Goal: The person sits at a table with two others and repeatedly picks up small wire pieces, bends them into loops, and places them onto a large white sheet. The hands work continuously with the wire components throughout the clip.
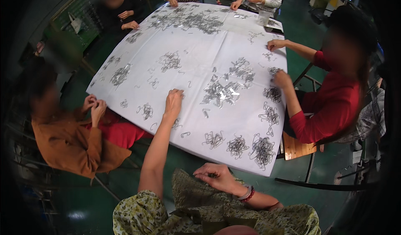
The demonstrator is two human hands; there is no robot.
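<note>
My left hand (173, 103) reaches over the white-covered table (196, 122), its fingers curled and pinched down at the surface. What lies between those fingertips is too small to make out. A single bent wire hook (189, 84) lies just beyond them, and several loose hooks (176, 123) rest beside my wrist. My right hand (217, 177) is held in front of my lap, off the table's near edge, with fingers pressed together; anything in them is hidden. Heaps of dark wire hooks (237, 146) line the near right of the table. Shiny small metal pieces (229, 82) form a wide spread at centre right.
A co-worker in red (330, 97) handles hooks at the right edge. Another in a brown jacket (71, 139) sits at the left, hands together. More people work along the far side, near a large scatter of metal pieces (188, 19). A wooden stool (298, 147) stands at the right.
</note>
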